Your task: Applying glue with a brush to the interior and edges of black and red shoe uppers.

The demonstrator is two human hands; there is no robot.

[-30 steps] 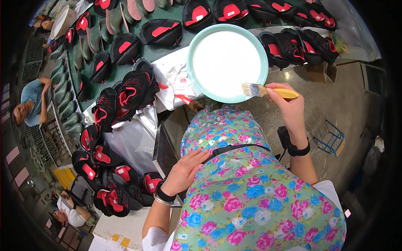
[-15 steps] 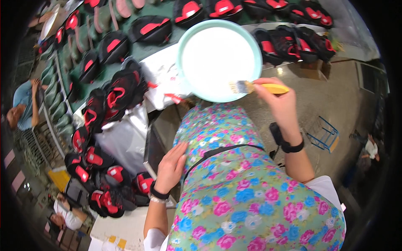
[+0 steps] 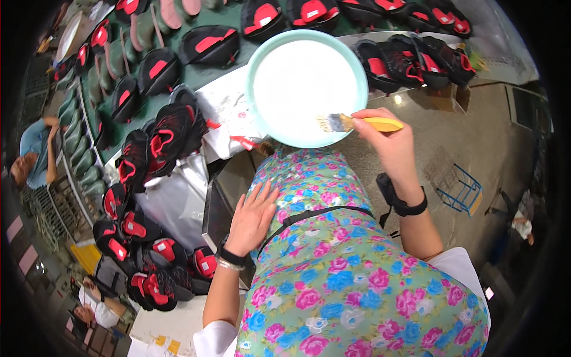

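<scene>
My right hand (image 3: 389,146) is closed on the yellow handle of a paintbrush (image 3: 372,123), at the right front edge of a pale turquoise basin (image 3: 253,112). White liquid (image 3: 303,80) fills the view inside the basin. The brush's bristles lie over the liquid; whether their tips touch it I cannot tell. My left hand (image 3: 253,220) rests with its fingers spread on the lap of my flowered apron (image 3: 333,262) and holds nothing.
Black and red shoe uppers (image 3: 208,44) lie along the green worktable (image 3: 178,74). More black and red shoes (image 3: 157,143) are piled at the left. A blue-framed cart (image 3: 458,190) stands on the floor at right. Two people (image 3: 38,152) are at the far left.
The brush and my right hand have shifted slightly left over the basin. My left hand has slid a little up and right on the apron, its fingers now more spread.
</scene>
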